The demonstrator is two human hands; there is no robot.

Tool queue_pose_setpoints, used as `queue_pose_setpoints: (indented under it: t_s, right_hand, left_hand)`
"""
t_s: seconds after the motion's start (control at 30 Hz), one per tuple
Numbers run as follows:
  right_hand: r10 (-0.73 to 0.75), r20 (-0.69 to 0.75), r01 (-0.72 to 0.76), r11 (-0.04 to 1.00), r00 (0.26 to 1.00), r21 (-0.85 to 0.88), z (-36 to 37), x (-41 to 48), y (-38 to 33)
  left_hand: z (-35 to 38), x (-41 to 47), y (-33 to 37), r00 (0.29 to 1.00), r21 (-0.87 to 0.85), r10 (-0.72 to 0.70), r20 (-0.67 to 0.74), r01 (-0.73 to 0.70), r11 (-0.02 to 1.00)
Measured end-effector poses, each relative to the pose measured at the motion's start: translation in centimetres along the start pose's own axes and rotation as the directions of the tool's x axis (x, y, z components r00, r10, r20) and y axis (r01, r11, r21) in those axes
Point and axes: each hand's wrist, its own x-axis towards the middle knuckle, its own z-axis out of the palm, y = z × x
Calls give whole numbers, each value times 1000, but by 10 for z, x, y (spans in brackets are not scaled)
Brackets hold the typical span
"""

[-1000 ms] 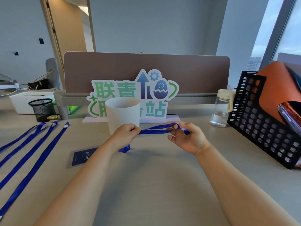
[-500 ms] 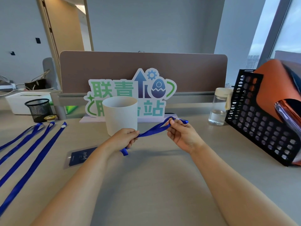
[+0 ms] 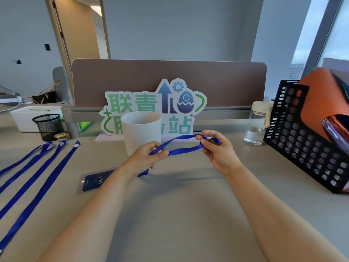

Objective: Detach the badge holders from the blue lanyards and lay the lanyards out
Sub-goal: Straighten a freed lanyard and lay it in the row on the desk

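Left hand (image 3: 146,157) pinching blue lanyard (image 3: 181,146), right hand (image 3: 217,150) gripping its loop

left hand (image 3: 146,157): bare, in plain view
left forearm (image 3: 90,214): bare as well, uncovered as far as we see
right hand (image 3: 217,155): bare too
right forearm (image 3: 273,214): same story, uncovered all the way
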Motion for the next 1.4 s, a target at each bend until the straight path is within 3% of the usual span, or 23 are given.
queue_pose_setpoints:
  t_s: [0.1,0.27,0.37,0.57,0.63,0.73,0.9,1.07,1.27,1.4]
  right_hand:
    - [-96,-21,88,969,995,-232,-1,2,3]
    - [-251,-76,169,817,965,-551,-8,3,15]
    - [-256,-76,123,678,964,-725,-9,3,19]
    - [-209,58,151,462,976,-874,-9,2,23]
    - [-73,94,118,497,993,-860,-7,0,21]
    - [65,105,38,648,992,-761,-7,0,17]
    - [-89,130,157,619,988,-770,-9,1,18]
    - [-267,-56,159,716,962,-679,-6,0,18]
    - [-179,-119,51,734,977,-677,-8,3,17]
    - [-24,-172,-47,917,985,-397,-10,1,9]
  left_hand:
    - [-1,-1,2,996,-4,74,-46,-74,997]
    - [-2,-4,6,988,-95,112,-110,-123,988]
    - [-2,-4,7,990,-123,101,-102,-113,986]
    - [-1,-7,11,989,-187,82,-120,-103,977]
    - [-1,-6,10,989,-179,72,-130,-94,979]
    - [-4,-4,8,980,-130,57,-189,-83,988]
    - [-8,-1,4,964,-101,13,-264,-41,994]
    - [-9,-2,4,977,-105,35,-211,-58,993]
    - [-8,0,-1,985,29,39,-165,-35,999]
    - [-7,2,0,978,52,56,-199,-47,998]
